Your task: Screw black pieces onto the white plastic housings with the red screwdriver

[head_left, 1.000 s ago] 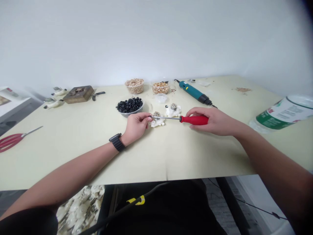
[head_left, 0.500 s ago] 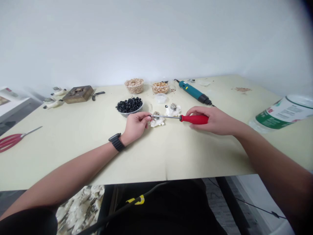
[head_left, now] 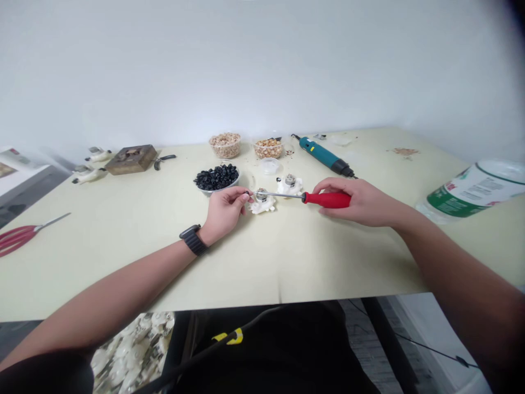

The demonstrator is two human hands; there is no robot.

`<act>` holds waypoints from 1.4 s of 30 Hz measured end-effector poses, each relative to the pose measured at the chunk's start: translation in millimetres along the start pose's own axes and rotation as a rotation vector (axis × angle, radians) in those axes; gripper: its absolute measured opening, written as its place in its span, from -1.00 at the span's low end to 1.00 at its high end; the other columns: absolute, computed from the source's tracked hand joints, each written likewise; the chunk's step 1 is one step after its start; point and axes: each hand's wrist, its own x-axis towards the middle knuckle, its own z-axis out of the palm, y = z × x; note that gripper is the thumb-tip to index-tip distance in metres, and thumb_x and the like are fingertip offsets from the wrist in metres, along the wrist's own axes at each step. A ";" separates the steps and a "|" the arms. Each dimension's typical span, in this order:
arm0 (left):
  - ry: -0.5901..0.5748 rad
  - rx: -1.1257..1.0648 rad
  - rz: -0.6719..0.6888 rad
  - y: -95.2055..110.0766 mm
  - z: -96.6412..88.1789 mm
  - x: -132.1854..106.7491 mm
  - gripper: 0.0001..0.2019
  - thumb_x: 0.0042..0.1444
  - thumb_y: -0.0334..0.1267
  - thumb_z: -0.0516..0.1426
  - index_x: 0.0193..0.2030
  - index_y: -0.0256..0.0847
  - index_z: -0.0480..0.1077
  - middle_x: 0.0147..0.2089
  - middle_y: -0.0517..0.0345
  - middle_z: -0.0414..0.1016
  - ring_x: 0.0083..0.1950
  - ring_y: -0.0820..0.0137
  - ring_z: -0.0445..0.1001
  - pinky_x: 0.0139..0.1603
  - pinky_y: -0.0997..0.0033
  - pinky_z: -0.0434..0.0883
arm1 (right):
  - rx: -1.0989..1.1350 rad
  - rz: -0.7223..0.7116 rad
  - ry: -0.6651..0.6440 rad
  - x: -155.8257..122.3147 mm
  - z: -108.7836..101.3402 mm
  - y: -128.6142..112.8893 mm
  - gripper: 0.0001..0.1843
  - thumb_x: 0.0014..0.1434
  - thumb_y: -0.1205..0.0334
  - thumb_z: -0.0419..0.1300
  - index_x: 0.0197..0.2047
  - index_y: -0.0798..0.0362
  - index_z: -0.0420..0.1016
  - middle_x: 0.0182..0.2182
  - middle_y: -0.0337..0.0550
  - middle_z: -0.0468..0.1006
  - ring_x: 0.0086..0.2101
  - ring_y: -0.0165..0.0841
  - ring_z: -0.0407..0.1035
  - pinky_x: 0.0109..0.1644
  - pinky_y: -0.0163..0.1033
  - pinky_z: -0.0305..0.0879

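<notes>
My right hand point(head_left: 361, 201) is wrapped round the red handle of a screwdriver point(head_left: 328, 200). Its metal shaft lies nearly level and points left, passing over a white plastic part point(head_left: 263, 204) with a round metal piece on top. At the shaft's tip, the thumb and forefinger of my left hand point(head_left: 226, 212) pinch a small black piece point(head_left: 246, 193), mostly hidden by the fingers. Just behind stands a second white plastic part point(head_left: 289, 186), also topped with round metal. A clear bowl of small black pieces point(head_left: 216, 178) is beside my left hand.
Behind are two tubs of small tan pieces point(head_left: 225, 144) and orange-brown pieces point(head_left: 268, 148), a clear lid point(head_left: 269, 166) and a teal electric screwdriver point(head_left: 326, 156). Red scissors point(head_left: 24, 236) and a wooden block point(head_left: 132, 159) lie left. A large labelled plastic container point(head_left: 478, 189) is at right.
My left hand has shifted slightly left, drawing the small black piece a little away from the screwdriver's tip. My right hand keeps its hold almost unmoved.
</notes>
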 end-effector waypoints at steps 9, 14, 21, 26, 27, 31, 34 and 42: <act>-0.025 -0.101 -0.063 -3.5 -2.0 -0.5 -0.79 0.17 -0.15 0.33 -0.23 -0.29 0.59 -0.27 0.00 0.71 -0.61 0.52 0.40 -0.59 0.49 0.35 | 0.018 -0.018 0.011 -0.1 1.3 1.4 -0.61 0.22 -0.05 0.38 0.09 -0.19 0.58 -0.10 -0.21 0.64 -0.22 -0.19 0.50 -0.17 -0.13 0.35; -0.052 -0.183 -0.074 -4.6 0.0 -3.8 -0.72 0.16 -0.08 0.37 -0.19 -0.29 0.59 -0.23 -0.02 0.72 -0.59 0.51 0.45 -0.58 0.51 0.35 | 0.013 -0.021 0.006 -0.3 1.6 -0.9 -0.60 0.21 -0.05 0.38 0.09 -0.18 0.59 -0.10 -0.21 0.65 -0.22 -0.19 0.49 -0.18 -0.13 0.34; -0.077 -0.242 -0.110 -0.6 3.8 -9.8 -0.67 0.16 -0.04 0.40 -0.17 -0.31 0.58 -0.19 -0.04 0.73 -0.58 0.53 0.48 -0.55 0.51 0.39 | 0.039 -0.012 -0.017 -0.9 2.0 -3.8 -0.63 0.23 -0.04 0.37 0.08 -0.17 0.58 -0.17 -0.23 0.63 -0.28 -0.23 0.46 -0.22 -0.15 0.31; -0.074 -0.252 -0.118 0.2 3.6 -10.3 -0.65 0.16 -0.02 0.40 -0.16 -0.31 0.56 -0.16 -0.08 0.74 -0.57 0.53 0.47 -0.54 0.51 0.40 | 0.023 -0.013 -0.013 -0.8 1.2 -4.4 -0.62 0.23 -0.04 0.38 0.09 -0.19 0.58 -0.14 -0.22 0.64 -0.25 -0.20 0.47 -0.19 -0.14 0.32; -0.072 -0.250 -0.123 0.7 3.7 -10.4 -0.64 0.15 -0.02 0.40 -0.16 -0.31 0.56 -0.15 -0.09 0.74 -0.57 0.53 0.47 -0.54 0.51 0.40 | 0.022 -0.012 -0.015 -0.8 1.0 -4.5 -0.62 0.22 -0.04 0.38 0.09 -0.18 0.58 -0.14 -0.21 0.64 -0.25 -0.20 0.47 -0.19 -0.14 0.32; -0.072 -0.234 -0.137 3.7 4.2 -11.1 -0.62 0.14 0.00 0.41 -0.15 -0.30 0.55 -0.13 -0.11 0.75 -0.57 0.53 0.47 -0.56 0.50 0.41 | 0.034 0.003 -0.035 -1.0 0.8 -5.0 -0.61 0.23 -0.05 0.37 0.09 -0.18 0.57 -0.16 -0.20 0.64 -0.28 -0.19 0.47 -0.22 -0.14 0.32; -0.073 -0.227 -0.139 5.4 4.2 -11.2 -0.62 0.14 0.00 0.41 -0.14 -0.30 0.55 -0.14 -0.11 0.75 -0.57 0.53 0.47 -0.56 0.50 0.41 | 0.045 0.016 -0.046 -1.2 0.9 -5.9 -0.62 0.23 -0.03 0.37 0.08 -0.18 0.57 -0.18 -0.21 0.63 -0.30 -0.22 0.46 -0.24 -0.16 0.31; -0.072 -0.210 -0.131 4.4 4.1 -11.4 -0.66 0.16 -0.05 0.38 -0.14 -0.32 0.55 -0.16 -0.11 0.74 -0.58 0.53 0.47 -0.55 0.51 0.41 | 0.049 0.017 -0.048 -1.7 0.5 -8.1 -0.63 0.22 -0.03 0.37 0.08 -0.18 0.58 -0.21 -0.23 0.62 -0.31 -0.24 0.44 -0.26 -0.17 0.30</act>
